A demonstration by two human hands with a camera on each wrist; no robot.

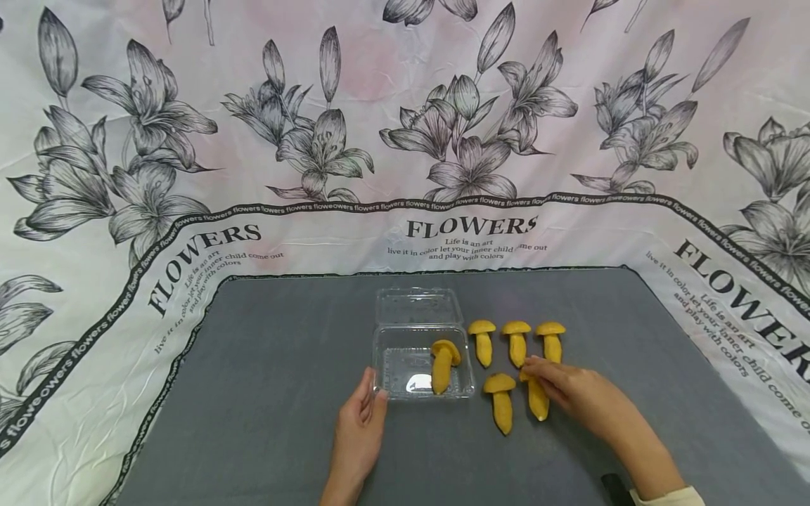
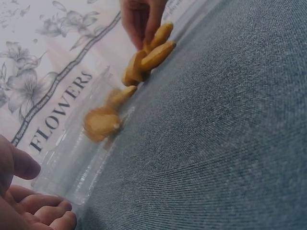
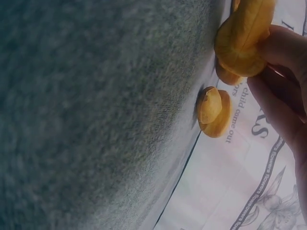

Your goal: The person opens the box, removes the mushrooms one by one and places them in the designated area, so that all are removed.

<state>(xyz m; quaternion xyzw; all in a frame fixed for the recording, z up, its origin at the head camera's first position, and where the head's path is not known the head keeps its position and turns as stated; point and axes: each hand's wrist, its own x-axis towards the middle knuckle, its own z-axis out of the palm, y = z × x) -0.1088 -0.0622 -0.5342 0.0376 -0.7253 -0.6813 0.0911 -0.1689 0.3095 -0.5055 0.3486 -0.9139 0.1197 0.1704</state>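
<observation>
A clear plastic box (image 1: 405,355) with its lid (image 1: 418,307) folded back lies on the grey cloth. My left hand (image 1: 359,429) holds its near left corner, thumb at the front edge; the left wrist view shows that corner between thumb and fingers. One yellow mushroom (image 1: 441,372) lies in the box's right side. With thumb and fingertips, my right hand (image 1: 582,397) pinches another yellow mushroom (image 1: 538,402) near its cap, which the fingers partly cover. In the right wrist view this mushroom (image 3: 244,38) has its cap against the thumb.
Right of the box lie more yellow mushrooms: a back row with a left one (image 1: 484,344), a middle one (image 1: 517,344) and a right one (image 1: 551,341), plus a front one (image 1: 501,404) beside the pinched mushroom. Flower-printed white cloth (image 1: 468,239) borders the grey surface.
</observation>
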